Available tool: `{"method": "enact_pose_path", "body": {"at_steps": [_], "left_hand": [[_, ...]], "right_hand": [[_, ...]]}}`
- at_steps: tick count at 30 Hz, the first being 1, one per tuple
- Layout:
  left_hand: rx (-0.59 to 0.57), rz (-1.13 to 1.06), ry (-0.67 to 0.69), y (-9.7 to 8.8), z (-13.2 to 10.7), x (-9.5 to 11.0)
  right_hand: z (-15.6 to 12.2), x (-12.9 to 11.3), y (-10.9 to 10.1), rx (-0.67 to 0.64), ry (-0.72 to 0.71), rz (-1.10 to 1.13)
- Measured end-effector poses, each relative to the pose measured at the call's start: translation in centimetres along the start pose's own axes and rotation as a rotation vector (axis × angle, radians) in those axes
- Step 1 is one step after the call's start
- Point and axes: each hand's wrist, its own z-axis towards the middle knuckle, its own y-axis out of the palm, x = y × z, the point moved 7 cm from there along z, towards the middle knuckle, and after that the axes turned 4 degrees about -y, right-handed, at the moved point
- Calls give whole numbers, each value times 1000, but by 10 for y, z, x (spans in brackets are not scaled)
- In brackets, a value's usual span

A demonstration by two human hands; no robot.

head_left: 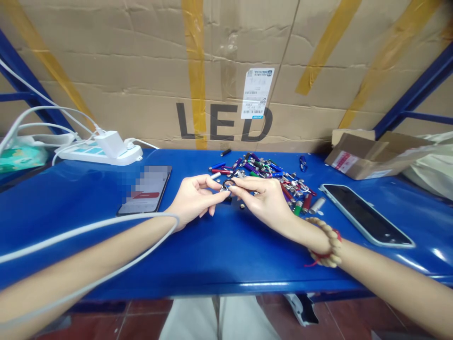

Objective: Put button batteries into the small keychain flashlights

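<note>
1. Hands: the left hand (198, 197) pinches with thumb and forefinger, and the right hand (265, 200) does likewise, their fingertips meeting at one small black loop with a shiny metal part (226, 187); fingers cover much of it, so which hand bears more of the grip cannot be told
2. Position: the loop sits between the two hands, over the glossy blue tabletop (198, 259) and on the near side of a heap of small shiny cylinders in blue, red, green and purple (258, 166)
3. Drop hazard: the loop could spring or slip free, the likely cause being a hold by fingertips alone on a tiny piece
4. Loss hazard: if dropped, it could be hard to pick out among the mixed cylinders, or roll as the small round metallic piece (242, 206) beneath the hands might on so smooth a surface
5. Snag hazard: a looped white cable (173, 216) crosses the view of the left forearm; contact is not clear, but a sweep of that arm could catch it
6. Knock hazard: the beaded tan bracelet (332, 243) on the right wrist could brush the nearby cylinders if the wrist swings outward
</note>
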Motion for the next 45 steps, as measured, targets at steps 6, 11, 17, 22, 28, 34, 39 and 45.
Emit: {"method": "enact_pose_path", "body": {"at_steps": [6,11,17,22,28,34,39,45], "left_hand": [[-14,-22,-14,1,-2,0],[-105,-12,-64,8,-3,0],[-154,-8,-93,13,-1,-1],[-47,23,-82,2,3,-2],[6,-13,-54,-7,8,1],[-39,-19,-46,-5,8,-1],[-52,-14,-64,-3,8,0],[-144,-7,-132,7,6,-1]], "right_hand": [[0,-6,-2,28,-37,27],[1,-16,-4,60,-104,28],[7,-13,-12,100,-105,-65],[11,12,-12,-12,-29,-223],[7,35,-2,-191,106,-323],[7,39,-1,-251,155,-308],[6,40,0,-256,132,-315],[9,12,-9,-68,-44,-51]]}}
